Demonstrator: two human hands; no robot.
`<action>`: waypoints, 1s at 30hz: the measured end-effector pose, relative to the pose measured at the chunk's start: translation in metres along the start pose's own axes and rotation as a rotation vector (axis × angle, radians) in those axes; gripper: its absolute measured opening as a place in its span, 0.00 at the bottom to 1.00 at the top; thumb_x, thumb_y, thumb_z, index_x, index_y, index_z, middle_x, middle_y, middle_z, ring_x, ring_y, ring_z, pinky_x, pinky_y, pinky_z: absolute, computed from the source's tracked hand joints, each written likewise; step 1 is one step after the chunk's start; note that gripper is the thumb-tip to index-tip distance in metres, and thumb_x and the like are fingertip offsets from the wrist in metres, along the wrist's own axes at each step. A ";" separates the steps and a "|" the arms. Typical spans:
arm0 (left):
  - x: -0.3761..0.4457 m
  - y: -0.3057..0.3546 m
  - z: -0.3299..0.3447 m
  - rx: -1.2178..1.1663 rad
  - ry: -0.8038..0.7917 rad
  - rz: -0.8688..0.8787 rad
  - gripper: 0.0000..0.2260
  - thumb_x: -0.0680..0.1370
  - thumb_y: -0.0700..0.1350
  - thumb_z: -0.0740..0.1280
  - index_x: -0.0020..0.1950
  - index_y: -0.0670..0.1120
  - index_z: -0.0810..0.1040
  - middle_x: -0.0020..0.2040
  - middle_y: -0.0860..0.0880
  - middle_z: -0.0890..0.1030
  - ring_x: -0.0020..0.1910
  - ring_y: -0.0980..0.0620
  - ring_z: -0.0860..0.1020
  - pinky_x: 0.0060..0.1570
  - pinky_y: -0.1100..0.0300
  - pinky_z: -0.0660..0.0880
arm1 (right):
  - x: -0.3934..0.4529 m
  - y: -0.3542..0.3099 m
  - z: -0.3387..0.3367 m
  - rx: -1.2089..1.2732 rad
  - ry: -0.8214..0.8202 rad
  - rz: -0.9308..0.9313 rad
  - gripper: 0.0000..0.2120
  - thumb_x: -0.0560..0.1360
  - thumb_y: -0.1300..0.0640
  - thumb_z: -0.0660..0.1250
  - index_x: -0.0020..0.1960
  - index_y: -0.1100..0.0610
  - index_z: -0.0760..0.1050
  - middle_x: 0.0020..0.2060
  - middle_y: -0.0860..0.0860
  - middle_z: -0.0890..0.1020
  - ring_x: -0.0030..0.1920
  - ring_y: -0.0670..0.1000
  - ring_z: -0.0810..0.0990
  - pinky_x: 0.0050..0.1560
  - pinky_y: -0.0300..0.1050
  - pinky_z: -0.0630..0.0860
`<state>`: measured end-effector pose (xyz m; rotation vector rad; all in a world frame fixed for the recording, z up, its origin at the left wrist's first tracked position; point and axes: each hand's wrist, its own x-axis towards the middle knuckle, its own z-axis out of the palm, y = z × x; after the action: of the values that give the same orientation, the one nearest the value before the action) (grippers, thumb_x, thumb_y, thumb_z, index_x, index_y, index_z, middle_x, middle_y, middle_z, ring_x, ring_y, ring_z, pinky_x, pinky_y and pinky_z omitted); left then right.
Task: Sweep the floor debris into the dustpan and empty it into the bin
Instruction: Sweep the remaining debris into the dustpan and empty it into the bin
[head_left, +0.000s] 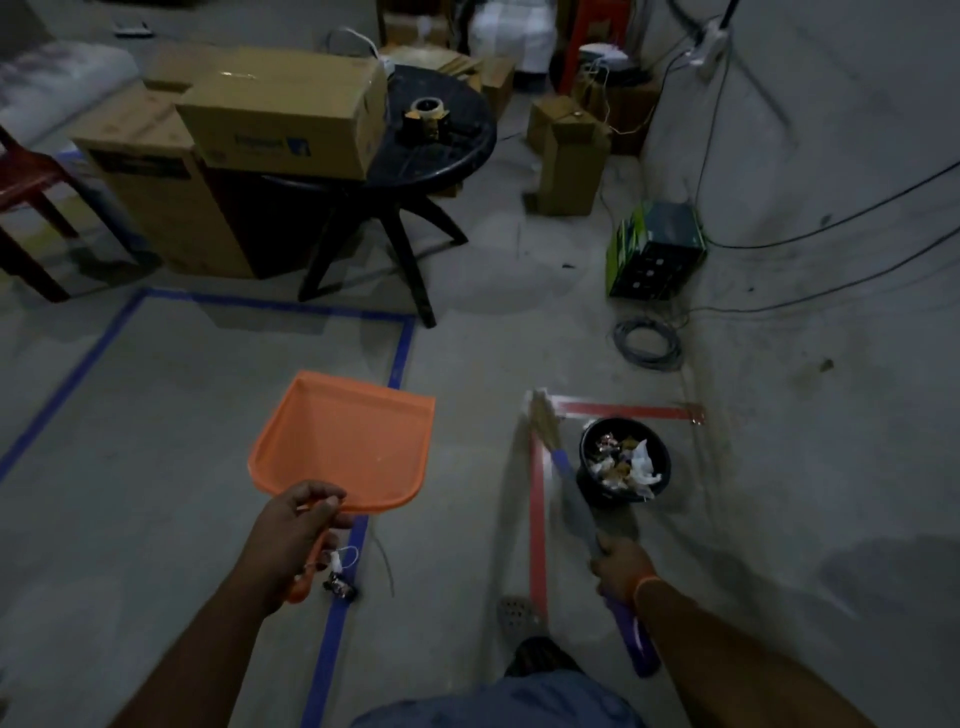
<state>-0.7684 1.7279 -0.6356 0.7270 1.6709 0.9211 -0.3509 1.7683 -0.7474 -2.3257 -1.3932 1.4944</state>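
My left hand (298, 525) grips the handle of an orange dustpan (345, 441), held level above the floor with its pan looking empty. My right hand (621, 569) holds a broom (571, 483) by its purple handle; the bristles point away from me and touch the floor at the corner of a red tape square. A small black bin (587, 441) sits inside that square just right of the broom, filled with crumpled paper and wrappers (631, 462). One small dark scrap (340, 590) lies on the floor under the dustpan handle, by the blue tape.
Blue tape (400, 353) outlines a rectangle on the concrete floor at left. Beyond it stand a black round table (441, 150), cardboard boxes (275, 119) and a red chair (26, 192). A green box (654, 249), coiled cable (647, 345) and trailing wires lie at right near the wall.
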 end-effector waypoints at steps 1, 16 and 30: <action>0.004 0.004 0.007 -0.016 0.017 -0.005 0.05 0.83 0.38 0.65 0.57 0.40 0.79 0.42 0.38 0.85 0.31 0.46 0.75 0.29 0.58 0.71 | 0.017 -0.006 -0.008 0.026 0.015 0.018 0.13 0.75 0.65 0.65 0.58 0.65 0.76 0.43 0.60 0.77 0.35 0.57 0.77 0.32 0.45 0.77; 0.049 0.062 0.103 -0.007 0.120 -0.019 0.05 0.84 0.38 0.64 0.56 0.42 0.80 0.44 0.37 0.85 0.31 0.46 0.75 0.27 0.58 0.72 | 0.164 -0.076 -0.044 0.009 0.099 0.006 0.07 0.73 0.57 0.64 0.38 0.57 0.69 0.40 0.62 0.79 0.45 0.63 0.82 0.48 0.54 0.80; 0.137 0.097 0.077 0.108 -0.060 -0.002 0.05 0.84 0.38 0.64 0.56 0.42 0.80 0.44 0.36 0.84 0.31 0.47 0.74 0.30 0.57 0.70 | 0.146 -0.118 0.012 0.270 0.259 0.225 0.13 0.75 0.58 0.65 0.57 0.62 0.78 0.53 0.62 0.82 0.54 0.62 0.80 0.53 0.48 0.75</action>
<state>-0.7289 1.9085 -0.6324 0.8172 1.6775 0.8049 -0.4179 1.9360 -0.8012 -2.4522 -0.8376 1.2727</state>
